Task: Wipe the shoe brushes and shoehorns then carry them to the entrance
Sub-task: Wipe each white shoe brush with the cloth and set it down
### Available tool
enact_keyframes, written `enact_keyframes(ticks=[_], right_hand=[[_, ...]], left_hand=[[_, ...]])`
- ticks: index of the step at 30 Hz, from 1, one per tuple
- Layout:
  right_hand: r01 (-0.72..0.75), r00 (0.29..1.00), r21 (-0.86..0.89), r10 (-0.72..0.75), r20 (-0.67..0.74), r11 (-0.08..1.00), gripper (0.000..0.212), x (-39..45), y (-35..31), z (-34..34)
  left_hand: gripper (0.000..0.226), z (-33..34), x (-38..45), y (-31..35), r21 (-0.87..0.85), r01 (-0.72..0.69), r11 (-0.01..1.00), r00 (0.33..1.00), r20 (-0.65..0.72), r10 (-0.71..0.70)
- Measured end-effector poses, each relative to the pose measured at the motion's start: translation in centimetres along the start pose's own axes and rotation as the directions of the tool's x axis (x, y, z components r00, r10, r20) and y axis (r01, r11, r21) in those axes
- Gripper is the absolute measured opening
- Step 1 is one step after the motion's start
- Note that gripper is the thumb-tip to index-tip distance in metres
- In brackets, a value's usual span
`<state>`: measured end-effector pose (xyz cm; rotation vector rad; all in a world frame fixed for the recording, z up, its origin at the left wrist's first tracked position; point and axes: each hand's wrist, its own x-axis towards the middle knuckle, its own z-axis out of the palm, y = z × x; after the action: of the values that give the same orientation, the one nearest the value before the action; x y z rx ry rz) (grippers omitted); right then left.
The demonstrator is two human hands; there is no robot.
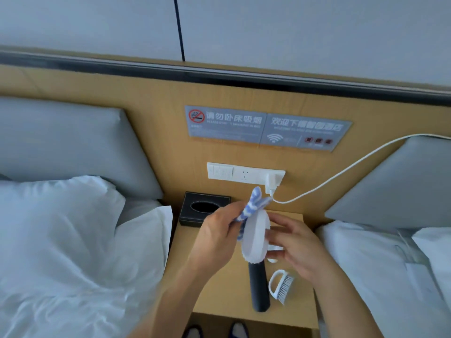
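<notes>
Over the wooden table (214, 284) the left grip (217, 236) pinches a blue-and-white cloth (253, 206) against the white oval brush (255, 237), while the right grip (296, 247), fingers curled round the brush's far side, holds it up on edge. Just below the two grips a black cylinder (259, 286) lies on the table, with a small white handled brush (280, 285) beside it under the right grip. Beyond the left grip sits a black tissue box (203, 208); a white cable (341, 176) runs from the wall socket behind the cloth, and beds flank both sides.
</notes>
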<state>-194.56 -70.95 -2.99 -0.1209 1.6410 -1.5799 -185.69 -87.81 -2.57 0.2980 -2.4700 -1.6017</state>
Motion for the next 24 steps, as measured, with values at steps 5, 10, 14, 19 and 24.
enact_keyframes(ticks=[5,10,14,19,24], right_hand=[[0.056,0.998,-0.052,-0.058,-0.039,0.997,0.03,-1.1,-2.9,0.6],[0.084,0.995,-0.025,-0.086,-0.059,0.996,0.027,-1.7,-4.9,0.9],[0.106,0.993,-0.017,-0.107,-0.058,0.994,0.028,-2.2,-6.0,1.0],[0.125,0.992,-0.012,-0.126,-0.012,0.992,0.031,-3.0,-6.6,1.8],[0.176,0.984,-0.084,-0.173,0.039,0.981,0.032,-3.7,-7.2,2.3]], left_hand=[[0.051,-0.6,-0.8,2.0,0.168,-0.175,0.97,0.978,-0.085,0.191],[0.06,-0.7,-1.9,3.4,0.391,-0.229,0.891,0.95,-0.11,0.292],[0.056,-1.7,-2.4,4.0,0.401,-0.277,0.873,0.94,-0.077,0.333],[0.052,-4.0,-3.2,4.5,0.299,-0.375,0.877,0.916,-0.025,0.4],[0.048,-5.7,-5.1,4.7,0.23,-0.463,0.856,0.884,0.046,0.466]])
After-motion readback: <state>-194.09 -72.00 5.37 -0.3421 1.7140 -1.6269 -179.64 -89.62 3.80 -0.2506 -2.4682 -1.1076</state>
